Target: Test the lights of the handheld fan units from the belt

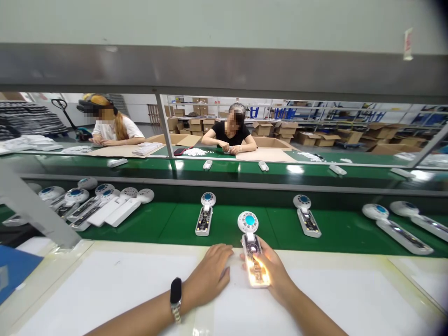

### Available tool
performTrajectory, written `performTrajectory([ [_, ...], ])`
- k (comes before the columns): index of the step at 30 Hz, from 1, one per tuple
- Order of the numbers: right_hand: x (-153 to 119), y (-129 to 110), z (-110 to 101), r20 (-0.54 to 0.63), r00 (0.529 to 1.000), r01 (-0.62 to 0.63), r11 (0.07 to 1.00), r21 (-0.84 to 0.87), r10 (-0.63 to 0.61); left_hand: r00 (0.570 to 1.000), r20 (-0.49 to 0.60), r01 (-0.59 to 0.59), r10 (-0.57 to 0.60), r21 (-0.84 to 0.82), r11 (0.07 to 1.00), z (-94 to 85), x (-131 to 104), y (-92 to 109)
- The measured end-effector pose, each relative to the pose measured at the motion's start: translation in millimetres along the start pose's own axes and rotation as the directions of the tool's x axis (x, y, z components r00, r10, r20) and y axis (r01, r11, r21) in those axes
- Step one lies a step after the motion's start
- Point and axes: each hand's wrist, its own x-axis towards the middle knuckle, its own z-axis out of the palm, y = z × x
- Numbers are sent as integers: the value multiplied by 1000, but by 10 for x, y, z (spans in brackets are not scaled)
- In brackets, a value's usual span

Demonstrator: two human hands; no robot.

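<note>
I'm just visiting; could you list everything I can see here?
Lit device: one, white with blue disc, front centre.
Spread-out devices: four, white, near green surface.
Heaped devices: several, partly hidden, white, that surface's left end.
Small cases: five, white, far green surface.
Small parts: uncounted piles, white, beyond the cases.
Co-workers: two, white and black tops, opposite side.
Cardboard boxes: many, brown, background.
Pallet jack: one, dark, back left.
Uprights: three, pale grey, left, middle, right.
Overhead panel: one, pale grey, top.
Worktable: one, white, foreground.
Flat sheet: one, blue, left edge.
Wristwatch: one, black-faced, left wrist.
Left hand: one, bare, over the worktable.
Right hand: one, bare, gripping the lit device.
</note>
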Motion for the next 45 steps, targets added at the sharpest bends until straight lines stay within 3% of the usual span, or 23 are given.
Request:
performTrajectory([
  [13,-1,13,22,-77,997,-13,999,33,16,1000,-12,4,-4,6,1000,4,-4,11],
  [21,-107,13,80,141,990,-4,999,54,-4,995,-65,70,-73,-41,997,94,-38,-71],
  [25,-191,33,153,255,966,-41,999,18,35,981,-126,134,-149,-120,984,56,-14,-54],
  [30,-260,-9,226,373,923,-90,996,-20,90,974,-108,179,-198,-158,971,18,15,-32],
  [35,-273,-51,244,383,916,-110,993,-35,115,974,-97,186,-203,-161,969,24,13,-33],
  [41,-260,-22,204,423,901,-92,995,-25,93,993,-54,100,-109,-151,983,11,9,-44],
  [45,-243,-15,173,430,897,-97,995,-28,99,991,-23,124,-129,-160,979,5,14,-36],
])
